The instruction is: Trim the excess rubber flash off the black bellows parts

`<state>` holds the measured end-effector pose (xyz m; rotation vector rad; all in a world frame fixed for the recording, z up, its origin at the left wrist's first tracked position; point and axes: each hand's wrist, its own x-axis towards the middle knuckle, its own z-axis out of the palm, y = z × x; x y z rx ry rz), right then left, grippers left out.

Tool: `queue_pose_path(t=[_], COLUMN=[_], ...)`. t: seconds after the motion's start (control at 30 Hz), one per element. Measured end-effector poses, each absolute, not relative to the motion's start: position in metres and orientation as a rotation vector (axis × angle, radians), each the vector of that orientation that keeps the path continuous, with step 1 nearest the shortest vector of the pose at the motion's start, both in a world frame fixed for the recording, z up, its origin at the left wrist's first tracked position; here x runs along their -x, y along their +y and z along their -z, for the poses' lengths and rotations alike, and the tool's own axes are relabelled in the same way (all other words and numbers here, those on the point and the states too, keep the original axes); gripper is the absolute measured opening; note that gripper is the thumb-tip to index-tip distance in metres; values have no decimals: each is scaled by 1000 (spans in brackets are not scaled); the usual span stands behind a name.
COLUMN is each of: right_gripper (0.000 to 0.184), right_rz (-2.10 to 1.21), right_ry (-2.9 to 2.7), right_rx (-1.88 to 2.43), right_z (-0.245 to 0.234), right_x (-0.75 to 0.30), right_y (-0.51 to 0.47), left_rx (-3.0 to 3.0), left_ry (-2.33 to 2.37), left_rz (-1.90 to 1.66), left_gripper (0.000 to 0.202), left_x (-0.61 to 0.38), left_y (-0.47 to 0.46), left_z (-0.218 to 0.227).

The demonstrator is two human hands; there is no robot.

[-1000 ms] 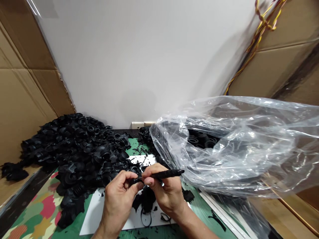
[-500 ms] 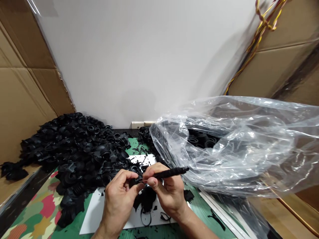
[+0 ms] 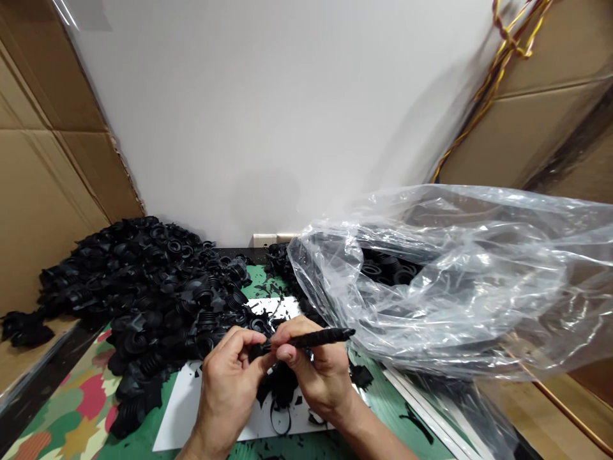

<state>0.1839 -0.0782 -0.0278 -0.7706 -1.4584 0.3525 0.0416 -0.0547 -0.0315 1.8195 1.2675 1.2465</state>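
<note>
My left hand (image 3: 228, 383) pinches a small black rubber part (image 3: 258, 351) between thumb and fingers, low in the middle of the view. My right hand (image 3: 317, 374) grips a thin black knife-like tool (image 3: 322, 336), its tip pressed against that part and its handle pointing right. Both hands hover over a white sheet (image 3: 191, 404) strewn with black rubber trimmings (image 3: 282, 386). A large heap of black ribbed rubber boots (image 3: 143, 287) lies just to the left of the hands.
A clear plastic bag (image 3: 454, 287) holding more black rubber boots fills the right side. The white sheet lies on a green mat (image 3: 393, 409). Cardboard walls (image 3: 38, 179) stand left and right, a white wall behind, and coloured wires (image 3: 498, 57) hang at upper right.
The tool's handle rose slightly and then dropped back as my right hand worked on the part. My left hand barely shifted.
</note>
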Motion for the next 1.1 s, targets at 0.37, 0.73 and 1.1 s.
queue_pose_path(t=[0.37,0.73,1.1], right_gripper=[11,8,15], right_rz=[41,-152,-384], right_ry=[-1493,-1276,-1377], right_rx=[860,933,705], right_z=[25,36,30], right_x=[-189,-203,-186], right_y=[-78,-67,-74], left_rx=[-1749,-1647,-1618], left_ry=[1178,1249,1255], left_rz=[-1260,-1324,-1261], left_gripper=[13,13,22], left_x=[-43,-45,-44], left_y=[-57,-55,-53], left_z=[37,31,33])
